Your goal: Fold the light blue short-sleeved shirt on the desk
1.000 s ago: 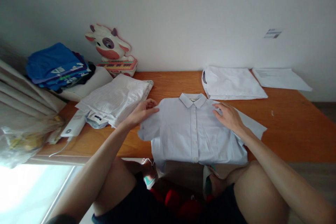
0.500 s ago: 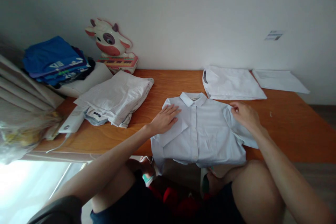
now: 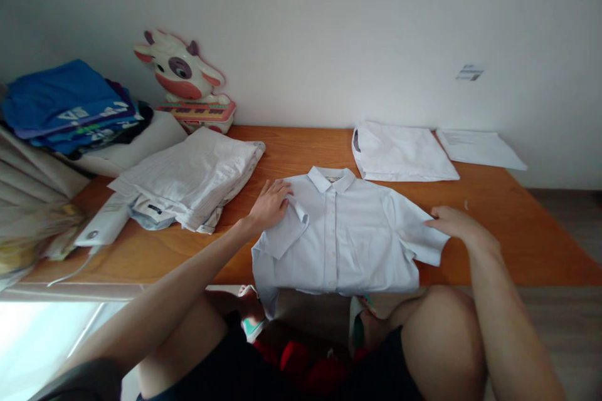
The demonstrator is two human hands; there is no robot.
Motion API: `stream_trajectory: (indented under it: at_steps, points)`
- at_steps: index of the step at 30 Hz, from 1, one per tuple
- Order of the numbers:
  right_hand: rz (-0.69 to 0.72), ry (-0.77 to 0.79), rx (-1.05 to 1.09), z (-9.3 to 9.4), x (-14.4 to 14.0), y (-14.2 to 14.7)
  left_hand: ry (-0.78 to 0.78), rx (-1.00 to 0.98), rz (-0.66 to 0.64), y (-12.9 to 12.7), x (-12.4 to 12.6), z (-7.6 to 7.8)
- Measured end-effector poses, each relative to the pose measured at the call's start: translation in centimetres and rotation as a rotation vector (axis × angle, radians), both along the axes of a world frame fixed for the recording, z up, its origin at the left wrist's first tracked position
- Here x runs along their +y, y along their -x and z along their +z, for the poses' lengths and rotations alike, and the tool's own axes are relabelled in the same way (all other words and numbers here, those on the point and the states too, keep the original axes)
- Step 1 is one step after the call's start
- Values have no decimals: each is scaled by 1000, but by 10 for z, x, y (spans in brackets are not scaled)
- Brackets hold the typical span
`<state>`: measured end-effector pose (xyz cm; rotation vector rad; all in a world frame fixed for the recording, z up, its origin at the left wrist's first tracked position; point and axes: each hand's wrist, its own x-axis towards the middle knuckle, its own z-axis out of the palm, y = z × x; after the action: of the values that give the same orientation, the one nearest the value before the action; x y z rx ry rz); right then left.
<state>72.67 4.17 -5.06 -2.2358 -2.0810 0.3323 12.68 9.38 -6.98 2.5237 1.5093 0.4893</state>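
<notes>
A white short-sleeved shirt [image 3: 357,232] lies front up on the wooden table, its collar away from me and its hem hanging over the near edge. Its left-hand sleeve is folded inward over the body; the right-hand sleeve stretches outward. My left hand [image 3: 271,203] rests at the left shoulder of the shirt, fingers extended, partly covering the folded sleeve. At the outer end of the right-hand sleeve, my right hand [image 3: 454,222] pinches the upper edge of the fabric between thumb and fingers.
Folded pale garments [image 3: 192,169] lie on the left, near a white device [image 3: 106,222] with a cable. Behind stand a cow-shaped toy keyboard [image 3: 192,84] and a stack of blue clothes [image 3: 70,103]. A folded white garment [image 3: 404,153] and a paper sheet [image 3: 480,147] lie along the wall.
My right hand has moved from the right shoulder out to the sleeve end, and that sleeve is straighter. My left hand has shifted outward to the left shoulder's edge. The view has turned slightly right.
</notes>
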Motion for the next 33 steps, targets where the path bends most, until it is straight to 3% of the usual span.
stream_trajectory:
  at_steps: [3,7,10,12,14,17,20,26,33]
  points:
    - [62,126,114,31,0,27,-37,-52,5,2,6,9]
    - [320,93,473,78,-5,97,-71,-95,128,11,14,14]
    - [370,230,792,90,-4,156,-75,-121,186,14,14,11]
    - [391,294,918,81,0,184,-80,-129,167,12,10,10]
    - [414,204,863,61,4,198,-92,-122,100,5,4,11]
    - [527,-27,546,26,8,196,-69,-71,-49,-10,-9,11]
    - [632,-48,269,-5,9,179,12,6,-108,-21,-21,6]
    - [386,44,8,-42,14,148,71,75,-88,-18,-28,-12]
    - [193,39,-94,-40,14,142,92,76,-56,-9,-19,-15]
